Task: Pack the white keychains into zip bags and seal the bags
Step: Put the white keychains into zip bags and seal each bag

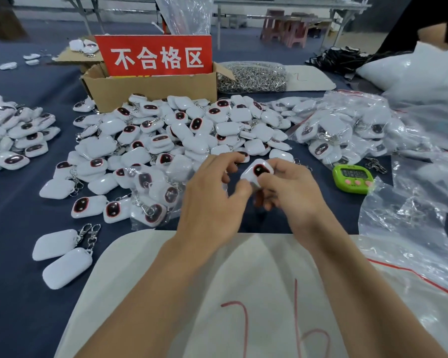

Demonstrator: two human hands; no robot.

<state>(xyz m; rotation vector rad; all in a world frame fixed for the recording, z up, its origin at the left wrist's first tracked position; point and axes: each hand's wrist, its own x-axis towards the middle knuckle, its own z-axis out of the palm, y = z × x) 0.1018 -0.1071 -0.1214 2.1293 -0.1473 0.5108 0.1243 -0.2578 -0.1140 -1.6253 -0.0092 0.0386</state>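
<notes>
I hold one white keychain between both hands just above the dark tablecloth, its dark red-rimmed face turned up toward me. My right hand grips it from the three o'clock side, fingers curled under and thumb over its edge. My left hand pinches its seven o'clock corner with the thumb, the other fingers arched over the top.

The loose keychain pile spreads at twelve o'clock from my hands, against a cardboard box bearing a red sign. A filled zip bag lies at nine o'clock, just beside my left hand. A green timer sits at three o'clock. Empty zip bags crowd the four o'clock side, overlapping a pale cloth with red marks under my forearms. Two face-down keychains rest at eight o'clock.
</notes>
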